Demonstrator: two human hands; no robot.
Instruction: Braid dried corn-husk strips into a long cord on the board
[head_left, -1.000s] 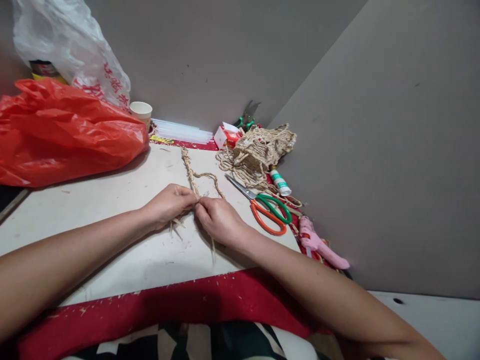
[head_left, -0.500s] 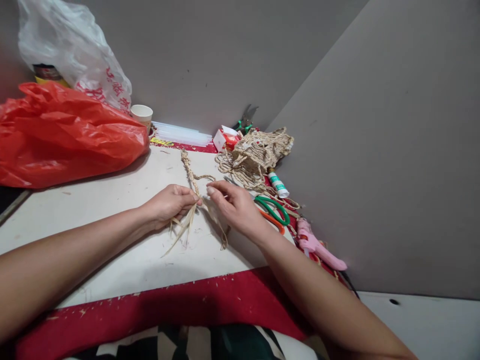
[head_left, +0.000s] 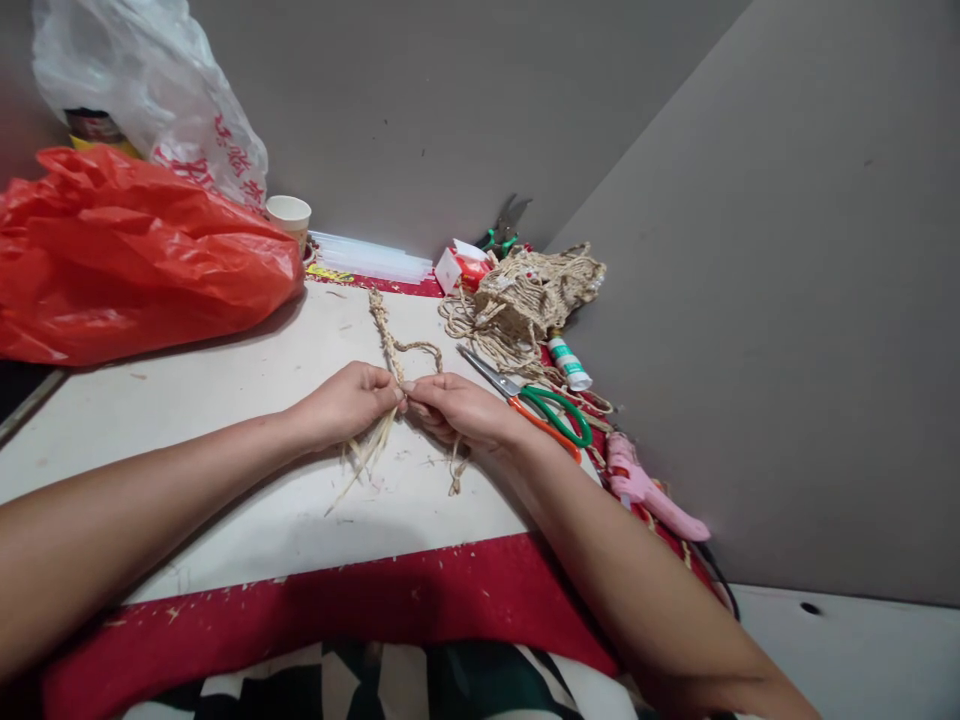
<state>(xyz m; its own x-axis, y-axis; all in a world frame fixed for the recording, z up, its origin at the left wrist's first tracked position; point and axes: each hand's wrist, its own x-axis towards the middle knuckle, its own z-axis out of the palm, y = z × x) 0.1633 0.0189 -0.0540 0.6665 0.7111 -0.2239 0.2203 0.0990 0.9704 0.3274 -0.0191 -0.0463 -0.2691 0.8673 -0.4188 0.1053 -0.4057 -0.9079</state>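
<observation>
A braided straw cord (head_left: 385, 330) lies on the white board (head_left: 247, 540), stretching away from my fingers. My left hand (head_left: 352, 405) pinches its near end, where loose straw strands (head_left: 367, 465) fan out below. Right against it, my right hand (head_left: 461, 408) is closed with thumb and fingers pinching the same spot; the strand ends inside the grip are hidden. A thinner twisted cord (head_left: 424, 348) branches off the braid and runs behind my right hand. Its knotted tail (head_left: 455, 478) shows below that hand.
Scissors (head_left: 525, 395) lie right of my right hand, near a coiled straw rope bundle (head_left: 536, 295), a small glue bottle (head_left: 570, 363) and a pink glue gun (head_left: 649, 485). Pruning shears (head_left: 510, 225), clear sticks (head_left: 371, 257), a paper cup (head_left: 289, 215) and a red plastic bag (head_left: 150, 260) line the back and left.
My right hand has moved left and closed at the braid's end, meeting my left hand. More of the scissors now shows. The whole view has shifted slightly.
</observation>
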